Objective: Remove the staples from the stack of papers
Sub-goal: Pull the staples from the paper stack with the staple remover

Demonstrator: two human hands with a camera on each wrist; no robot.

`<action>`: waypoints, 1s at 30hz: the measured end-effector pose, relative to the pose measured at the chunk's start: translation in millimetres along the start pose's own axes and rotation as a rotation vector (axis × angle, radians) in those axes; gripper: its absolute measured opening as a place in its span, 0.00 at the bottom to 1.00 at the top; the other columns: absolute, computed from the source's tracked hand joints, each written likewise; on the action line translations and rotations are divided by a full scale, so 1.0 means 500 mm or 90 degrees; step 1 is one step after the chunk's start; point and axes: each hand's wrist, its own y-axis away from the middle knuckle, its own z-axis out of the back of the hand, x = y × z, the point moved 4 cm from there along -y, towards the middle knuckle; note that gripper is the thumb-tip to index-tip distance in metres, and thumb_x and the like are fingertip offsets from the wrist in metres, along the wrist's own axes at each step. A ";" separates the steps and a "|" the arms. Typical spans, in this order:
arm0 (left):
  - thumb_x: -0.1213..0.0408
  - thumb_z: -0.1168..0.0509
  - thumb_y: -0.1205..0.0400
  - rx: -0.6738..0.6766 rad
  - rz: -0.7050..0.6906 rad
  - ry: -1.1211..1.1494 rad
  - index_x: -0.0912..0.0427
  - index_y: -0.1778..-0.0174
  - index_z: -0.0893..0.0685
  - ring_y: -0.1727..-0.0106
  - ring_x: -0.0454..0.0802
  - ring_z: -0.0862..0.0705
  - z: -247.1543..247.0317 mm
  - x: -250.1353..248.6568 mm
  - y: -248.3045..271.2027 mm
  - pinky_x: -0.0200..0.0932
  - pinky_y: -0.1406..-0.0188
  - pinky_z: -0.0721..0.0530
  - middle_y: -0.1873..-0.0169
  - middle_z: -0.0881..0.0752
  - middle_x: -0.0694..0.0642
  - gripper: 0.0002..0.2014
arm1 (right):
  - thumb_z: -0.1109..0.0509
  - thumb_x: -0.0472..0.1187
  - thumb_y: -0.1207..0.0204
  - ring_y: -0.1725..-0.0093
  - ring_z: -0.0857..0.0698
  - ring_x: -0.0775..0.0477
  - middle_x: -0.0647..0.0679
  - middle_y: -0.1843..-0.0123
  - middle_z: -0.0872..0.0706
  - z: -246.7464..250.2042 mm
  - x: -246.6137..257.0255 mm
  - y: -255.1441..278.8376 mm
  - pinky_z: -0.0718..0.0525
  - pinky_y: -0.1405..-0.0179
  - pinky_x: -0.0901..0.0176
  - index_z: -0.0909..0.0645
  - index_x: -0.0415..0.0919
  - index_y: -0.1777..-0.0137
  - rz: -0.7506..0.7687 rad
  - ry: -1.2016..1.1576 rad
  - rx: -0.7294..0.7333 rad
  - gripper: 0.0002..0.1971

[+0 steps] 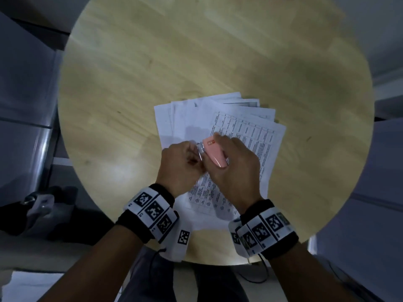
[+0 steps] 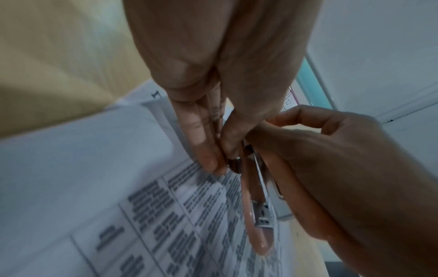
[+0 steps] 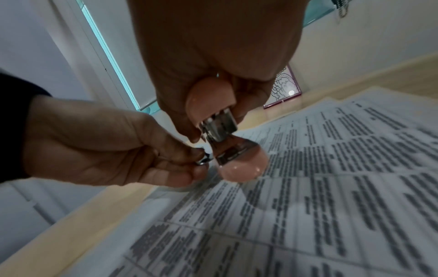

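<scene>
A fanned stack of printed papers [image 1: 246,127] lies on the round wooden table [image 1: 174,62]. Just above the sheets, my right hand [image 1: 231,158] grips a pink stapler [image 1: 214,155], fingers wrapped round its body. My left hand [image 1: 196,153] pinches the shiny metal end of that stapler between thumb and fingers. The right wrist view shows the stapler [image 3: 239,168] tilted down over the table-printed top sheet [image 3: 331,187], with my left hand's fingertips [image 3: 196,155] on a small metal part. In the left wrist view the stapler [image 2: 251,206] runs along the paper [image 2: 71,168]. I cannot make out a staple.
A pink-framed picture [image 3: 284,88] lies at the table's far edge. Bare wood surrounds the papers on all sides. Off the table's left edge a dark and grey object [image 1: 39,203] sits on the floor, and white paper [image 1: 26,286] lies at the lower left.
</scene>
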 end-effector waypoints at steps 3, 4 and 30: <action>0.69 0.27 0.39 0.036 0.031 0.022 0.61 0.64 0.14 0.62 0.58 0.08 -0.032 0.009 0.004 0.63 0.58 0.09 0.68 0.08 0.57 0.09 | 0.20 0.46 0.28 0.63 0.13 0.43 0.46 0.53 0.11 0.012 -0.025 0.022 0.15 0.71 0.54 0.13 0.41 0.35 0.009 0.000 0.007 0.22; 0.70 0.27 0.40 0.045 0.042 0.031 0.61 0.63 0.14 0.61 0.61 0.08 -0.043 0.011 0.006 0.65 0.58 0.10 0.68 0.09 0.59 0.10 | 0.20 0.46 0.28 0.63 0.13 0.43 0.46 0.53 0.12 0.015 -0.033 0.027 0.15 0.71 0.53 0.13 0.41 0.35 0.016 -0.001 0.017 0.22; 0.76 0.27 0.23 -0.160 0.023 -0.025 0.64 0.59 0.08 0.71 0.46 0.09 0.054 0.058 0.076 0.46 0.63 0.08 0.72 0.10 0.54 0.05 | 0.20 0.53 0.24 0.61 0.13 0.47 0.46 0.52 0.10 0.038 -0.066 0.098 0.13 0.69 0.54 0.12 0.39 0.37 0.094 -0.016 0.115 0.22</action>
